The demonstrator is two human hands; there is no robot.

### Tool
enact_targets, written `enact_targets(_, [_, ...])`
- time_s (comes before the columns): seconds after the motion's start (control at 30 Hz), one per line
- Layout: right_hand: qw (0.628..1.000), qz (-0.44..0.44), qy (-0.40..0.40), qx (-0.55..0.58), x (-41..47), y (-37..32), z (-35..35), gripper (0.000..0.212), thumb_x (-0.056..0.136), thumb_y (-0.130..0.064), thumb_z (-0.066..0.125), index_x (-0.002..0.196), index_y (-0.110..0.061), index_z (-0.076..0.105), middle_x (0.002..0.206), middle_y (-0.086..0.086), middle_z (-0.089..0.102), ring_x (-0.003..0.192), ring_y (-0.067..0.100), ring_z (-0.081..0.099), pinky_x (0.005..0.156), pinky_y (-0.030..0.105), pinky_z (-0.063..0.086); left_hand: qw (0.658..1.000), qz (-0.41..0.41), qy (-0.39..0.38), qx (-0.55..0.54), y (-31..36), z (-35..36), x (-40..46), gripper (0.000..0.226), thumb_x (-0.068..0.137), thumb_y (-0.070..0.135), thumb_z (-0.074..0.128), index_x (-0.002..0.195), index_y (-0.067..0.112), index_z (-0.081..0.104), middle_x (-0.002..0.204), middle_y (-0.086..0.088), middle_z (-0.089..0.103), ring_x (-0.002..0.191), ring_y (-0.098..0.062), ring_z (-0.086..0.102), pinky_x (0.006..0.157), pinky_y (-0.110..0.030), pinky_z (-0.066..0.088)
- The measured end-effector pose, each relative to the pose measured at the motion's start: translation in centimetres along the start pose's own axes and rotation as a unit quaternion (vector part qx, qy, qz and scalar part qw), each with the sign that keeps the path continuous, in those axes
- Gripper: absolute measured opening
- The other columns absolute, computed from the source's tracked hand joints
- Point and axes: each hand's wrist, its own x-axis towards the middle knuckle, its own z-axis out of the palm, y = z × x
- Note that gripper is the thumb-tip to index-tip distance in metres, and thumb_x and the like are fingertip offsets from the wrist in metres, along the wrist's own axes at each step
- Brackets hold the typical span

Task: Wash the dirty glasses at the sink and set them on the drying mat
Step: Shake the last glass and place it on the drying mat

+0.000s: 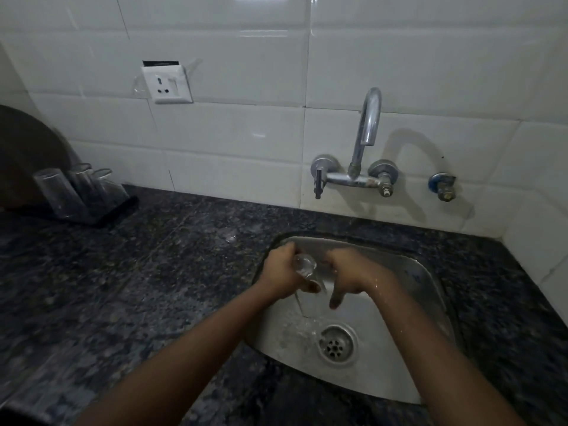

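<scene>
Three glasses [76, 189] stand upside down on one drying mat [118, 210] at the counter's back-left edge, one glass [305, 265] is over the one sink [430, 284], two hands working.

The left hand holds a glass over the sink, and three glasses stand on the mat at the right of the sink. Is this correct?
Not quite. The head view shows the three glasses on the mat to the left of the sink, not the right. The left hand does hold a glass over the sink.

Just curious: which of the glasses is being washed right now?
The glass in the left hand over the sink; the three others stand upside down on the mat.
</scene>
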Motion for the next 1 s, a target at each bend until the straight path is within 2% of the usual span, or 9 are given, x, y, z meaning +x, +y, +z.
enact_targets(0.07, [0.996, -0.046, 0.027, 0.074, 0.6, 0.5, 1.5, 0.083, 0.051, -0.025, 0.091, 0.124, -0.015, 0.052, 0.123, 0.002, 0.059, 0.107, 0.020, 0.059, 0.082, 0.032, 0.054, 1.000, 0.011, 0.003, -0.004, 0.9, -1.1, 0.0, 0.075, 0.047, 0.020, 0.092, 0.111, 0.009, 0.054, 0.108, -0.004, 0.062, 0.092, -0.014, 0.057, 0.073, -0.022, 0.045])
enact_targets(0.13, [0.979, -0.078, 0.074, 0.174, 1.1, 0.5, 2.4, 0.074, 0.047, -0.028, 0.093, 0.111, -0.020, 0.057, 0.105, -0.007, 0.065, 0.095, 0.011, 0.063, 0.071, 0.022, 0.053, 0.999, 0.019, 0.010, -0.027, 1.5, -2.0, -0.1, 0.080, 0.049, 0.015, 0.091, 0.118, 0.010, 0.050, 0.110, -0.002, 0.059, 0.091, -0.009, 0.054, 0.072, -0.018, 0.044])
enact_targets(0.27, [0.938, -0.131, 0.145, 0.285, 1.7, -0.4, 2.3, 0.070, 0.039, -0.025, 0.095, 0.101, -0.028, 0.063, 0.085, -0.018, 0.067, 0.077, -0.005, 0.064, 0.057, 0.007, 0.047, 0.995, 0.025, 0.001, -0.094, 1.7, -4.8, -0.3, 0.083, 0.055, 0.008, 0.087, 0.127, 0.014, 0.044, 0.114, 0.001, 0.057, 0.101, -0.010, 0.056, 0.083, -0.020, 0.050])
enact_targets(0.33, [0.924, -0.125, 0.182, 0.312, 2.0, -1.3, 2.1, 0.070, 0.038, -0.024, 0.095, 0.100, -0.028, 0.063, 0.086, -0.018, 0.067, 0.076, -0.008, 0.064, 0.057, 0.006, 0.048, 0.970, 0.016, -0.058, -0.234, 1.2, -6.8, -0.2, 0.088, 0.058, -0.003, 0.083, 0.131, 0.017, 0.038, 0.123, -0.005, 0.056, 0.111, -0.018, 0.058, 0.088, -0.032, 0.055])
enact_targets(0.4, [0.902, -0.114, 0.216, 0.357, 2.7, -2.5, 2.1, 0.070, 0.039, -0.020, 0.095, 0.102, -0.024, 0.063, 0.087, -0.015, 0.069, 0.076, -0.006, 0.066, 0.058, 0.009, 0.051, 0.922, 0.013, -0.090, -0.376, 0.0, -8.5, 0.0, 0.084, 0.066, -0.010, 0.075, 0.134, 0.018, 0.035, 0.129, -0.008, 0.053, 0.114, -0.018, 0.057, 0.083, -0.029, 0.057])
enact_targets(0.5, [0.870, -0.105, 0.263, 0.404, 3.9, -4.9, 1.7, 0.064, 0.041, -0.018, 0.095, 0.098, -0.019, 0.067, 0.084, -0.007, 0.073, 0.076, 0.003, 0.069, 0.067, 0.019, 0.057, 0.881, -0.026, -0.030, -0.472, -2.8, -10.5, 0.2, 0.059, 0.078, 0.005, 0.069, 0.130, 0.017, 0.043, 0.124, -0.004, 0.059, 0.105, -0.010, 0.063, 0.077, -0.023, 0.056])
enact_targets(0.67, [0.863, -0.109, 0.279, 0.407, 8.0, -13.3, 0.6, 0.063, 0.043, -0.022, 0.094, 0.099, -0.010, 0.067, 0.089, 0.002, 0.073, 0.079, 0.013, 0.070, 0.073, 0.027, 0.058, 0.903, -0.144, 0.075, -0.398, -12.3, -15.8, 0.7, 0.029, 0.084, 0.019, 0.066, 0.110, 0.007, 0.058, 0.106, -0.013, 0.065, 0.088, -0.020, 0.063, 0.072, -0.032, 0.051])
enact_targets(0.83, [0.854, -0.137, 0.270, 0.423, 13.6, -24.5, 1.3, 0.064, 0.043, -0.032, 0.092, 0.098, -0.011, 0.067, 0.089, 0.003, 0.074, 0.080, 0.014, 0.071, 0.076, 0.035, 0.059, 0.924, -0.163, 0.147, -0.313, -23.7, -22.8, -0.7, 0.005, 0.084, 0.020, 0.067, 0.084, 0.015, 0.066, 0.085, -0.003, 0.068, 0.077, -0.014, 0.061, 0.066, -0.022, 0.047])
enact_targets(1.0, [0.856, -0.122, 0.259, 0.430, 20.1, -34.5, 3.7, 0.069, 0.041, -0.025, 0.094, 0.103, -0.015, 0.065, 0.093, 0.002, 0.073, 0.085, 0.017, 0.069, 0.077, 0.035, 0.058, 0.915, -0.249, 0.271, -0.163, -34.7, -28.7, -2.1, 0.018, 0.083, 0.031, 0.067, 0.088, 0.014, 0.062, 0.089, -0.005, 0.067, 0.088, -0.023, 0.064, 0.073, -0.032, 0.047])
